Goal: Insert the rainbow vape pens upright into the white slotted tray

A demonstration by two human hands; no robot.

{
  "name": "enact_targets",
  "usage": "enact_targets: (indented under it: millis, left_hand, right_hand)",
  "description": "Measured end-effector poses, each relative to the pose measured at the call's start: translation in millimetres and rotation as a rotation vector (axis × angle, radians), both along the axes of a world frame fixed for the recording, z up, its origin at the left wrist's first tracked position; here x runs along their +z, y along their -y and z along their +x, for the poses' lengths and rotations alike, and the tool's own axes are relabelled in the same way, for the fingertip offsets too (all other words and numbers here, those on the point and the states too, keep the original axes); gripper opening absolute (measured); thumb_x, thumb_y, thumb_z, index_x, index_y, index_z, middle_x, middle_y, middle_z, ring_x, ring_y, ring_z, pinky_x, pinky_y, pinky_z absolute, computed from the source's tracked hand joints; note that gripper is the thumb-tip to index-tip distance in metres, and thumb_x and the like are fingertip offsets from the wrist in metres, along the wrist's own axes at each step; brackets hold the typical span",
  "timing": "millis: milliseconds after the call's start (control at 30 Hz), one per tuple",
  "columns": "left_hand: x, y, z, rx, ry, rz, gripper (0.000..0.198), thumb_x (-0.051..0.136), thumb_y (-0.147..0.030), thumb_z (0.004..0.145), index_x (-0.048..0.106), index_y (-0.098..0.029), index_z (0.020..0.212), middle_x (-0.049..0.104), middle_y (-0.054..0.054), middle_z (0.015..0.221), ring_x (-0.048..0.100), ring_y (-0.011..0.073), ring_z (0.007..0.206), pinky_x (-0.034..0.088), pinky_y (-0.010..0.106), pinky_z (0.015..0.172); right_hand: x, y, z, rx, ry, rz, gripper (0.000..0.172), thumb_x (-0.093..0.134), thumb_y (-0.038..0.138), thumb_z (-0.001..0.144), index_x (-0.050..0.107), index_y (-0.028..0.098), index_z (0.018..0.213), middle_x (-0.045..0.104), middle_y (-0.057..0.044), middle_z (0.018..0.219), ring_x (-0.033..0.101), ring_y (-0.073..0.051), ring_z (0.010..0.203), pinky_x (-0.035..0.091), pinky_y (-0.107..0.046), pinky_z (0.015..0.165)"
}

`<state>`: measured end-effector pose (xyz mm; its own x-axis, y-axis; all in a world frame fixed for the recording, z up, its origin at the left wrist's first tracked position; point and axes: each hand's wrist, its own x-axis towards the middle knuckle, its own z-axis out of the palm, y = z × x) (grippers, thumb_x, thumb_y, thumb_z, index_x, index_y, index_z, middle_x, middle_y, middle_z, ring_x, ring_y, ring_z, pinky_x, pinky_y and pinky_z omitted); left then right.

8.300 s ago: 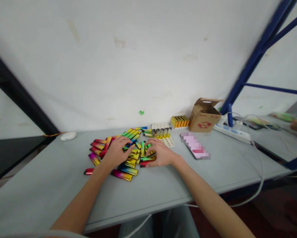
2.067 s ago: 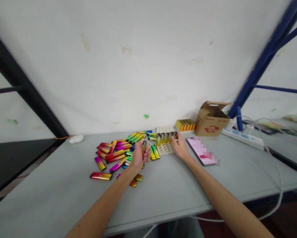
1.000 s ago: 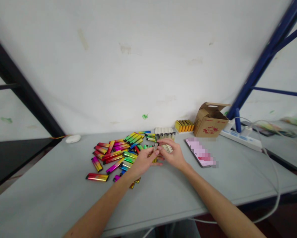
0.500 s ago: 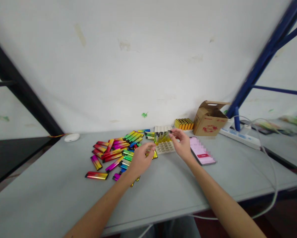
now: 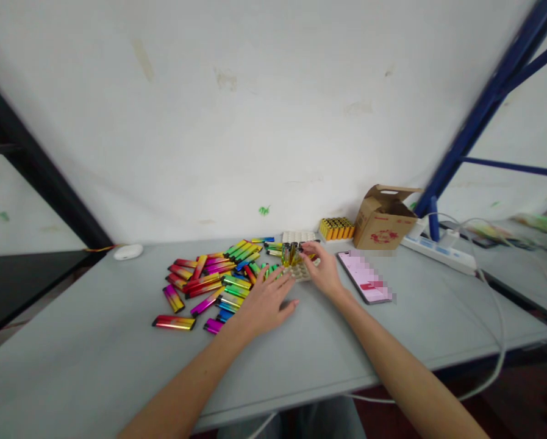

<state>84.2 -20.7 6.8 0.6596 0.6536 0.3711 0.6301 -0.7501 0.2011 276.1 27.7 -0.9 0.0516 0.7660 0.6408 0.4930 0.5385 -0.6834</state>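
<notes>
My left hand (image 5: 266,299) is palm down with its fingers spread, over the right side of a loose pile of shiny multicoloured lighters (image 5: 204,283). Its fingertips reach the near left side of a pale holed tray (image 5: 303,272). My right hand (image 5: 324,268) is at that tray, thumb and fingers pinched on a gold lighter (image 5: 293,252). More gold lighters stand upright along the tray's back row, partly covered by the fingers. How deep the pinched lighter sits in its hole is hidden.
Behind stands a second pale tray (image 5: 299,236), with a block of upright yellow lighters (image 5: 337,229) beside it. An open cardboard box (image 5: 383,222), a phone (image 5: 363,277) and a white power strip (image 5: 440,252) are on the right. A white case (image 5: 128,252) lies far left.
My left hand has opened from a pinch to flat, spread fingers and moved slightly nearer to me. My right hand has shifted left along the tray. The view has turned slightly.
</notes>
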Motion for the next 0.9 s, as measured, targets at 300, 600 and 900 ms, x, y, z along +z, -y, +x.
enact_targets:
  millis: [300, 600, 900]
  left_hand:
    - [5.0, 4.1, 2.0, 0.013, -0.064, -0.044, 0.046, 0.049, -0.034, 0.091, 0.051, -0.017, 0.133, 0.055, 0.015, 0.137, 0.044, 0.0296, 0.133, 0.009, 0.059, 0.116]
    - [6.0, 2.8, -0.2, -0.022, 0.034, -0.112, 0.046, 0.059, -0.031, 0.081, 0.059, -0.018, 0.125, 0.062, 0.015, 0.128, 0.049, 0.0319, 0.128, 0.008, 0.061, 0.116]
    - [11.7, 13.6, 6.3, -0.062, 0.045, -0.098, 0.018, 0.052, -0.021, 0.083, 0.068, -0.021, 0.093, 0.073, 0.011, 0.099, 0.06, 0.0301, 0.11, 0.024, 0.057, 0.11]
  right_hand:
    - [5.2, 3.5, 2.5, -0.177, 0.337, 0.177, 0.028, 0.055, 0.027, 0.086, 0.07, 0.024, 0.109, 0.053, -0.012, 0.13, 0.046, -0.03, 0.123, 0.037, -0.051, 0.107]
    - [1.7, -10.2, 23.3, -0.163, -0.001, 0.047, 0.042, 0.045, 0.043, 0.093, 0.057, 0.019, 0.126, 0.06, -0.015, 0.126, 0.055, -0.027, 0.116, 0.045, -0.048, 0.099]
    - [-13.0, -25.4, 39.2, -0.013, -0.294, -0.326, 0.072, 0.028, 0.073, 0.088, 0.072, 0.016, 0.091, 0.07, -0.008, 0.076, 0.065, -0.022, 0.072, 0.052, -0.035, 0.066]
